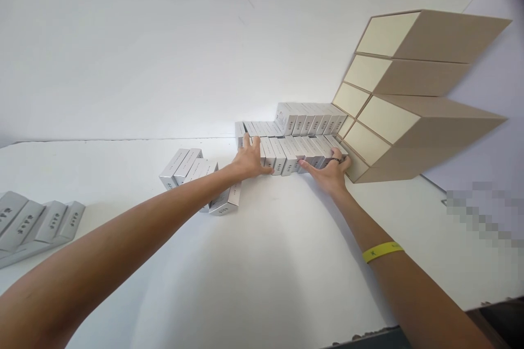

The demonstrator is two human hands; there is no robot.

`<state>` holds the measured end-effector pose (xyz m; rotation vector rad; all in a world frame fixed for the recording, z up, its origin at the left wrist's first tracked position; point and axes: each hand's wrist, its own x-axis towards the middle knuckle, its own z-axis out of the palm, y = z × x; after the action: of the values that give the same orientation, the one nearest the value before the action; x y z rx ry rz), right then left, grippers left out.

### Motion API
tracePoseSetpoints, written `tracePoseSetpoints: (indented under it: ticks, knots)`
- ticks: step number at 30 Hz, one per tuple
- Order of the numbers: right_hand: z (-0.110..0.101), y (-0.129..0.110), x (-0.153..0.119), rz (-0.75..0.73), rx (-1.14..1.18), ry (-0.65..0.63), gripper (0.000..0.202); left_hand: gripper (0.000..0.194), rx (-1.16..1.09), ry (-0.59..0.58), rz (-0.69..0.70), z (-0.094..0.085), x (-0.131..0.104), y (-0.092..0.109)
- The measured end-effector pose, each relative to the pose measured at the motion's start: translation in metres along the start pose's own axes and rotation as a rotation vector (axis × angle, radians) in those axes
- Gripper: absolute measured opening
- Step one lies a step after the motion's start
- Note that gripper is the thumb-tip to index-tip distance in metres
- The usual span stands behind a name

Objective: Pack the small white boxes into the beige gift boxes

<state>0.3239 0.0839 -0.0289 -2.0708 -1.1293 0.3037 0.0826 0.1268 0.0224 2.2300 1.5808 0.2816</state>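
A front row of small white boxes (pixel 287 147) with dark print on their ends stands side by side on the white table. At its left end my left hand (pixel 248 161) is closed round some boxes, fingers over the top and thumb on the front faces. My right hand (pixel 328 172) grips the right part of the row, thumb on the front and fingers at the far right end, close to the beige boxes. Behind runs a back row of white boxes (pixel 309 112), its right part stacked higher. My palms hide some box fronts.
Large beige boxes (pixel 434 79) are stacked against the wall at the right. Loose white boxes (pixel 180 166) lie left of the row, partly behind my left forearm. More white boxes (pixel 39 223) stand at the far left. The table's front edge (pixel 368 335) shows at the bottom right.
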Motion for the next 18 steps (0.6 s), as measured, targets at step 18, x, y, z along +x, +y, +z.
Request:
tracePoseSetpoints:
  ticks: [18]
  knots:
    - [0.0, -0.005, -0.002, 0.049, 0.068, -0.018, 0.129, 0.09, 0.193, 0.009, 0.164, -0.031, -0.005, -0.025]
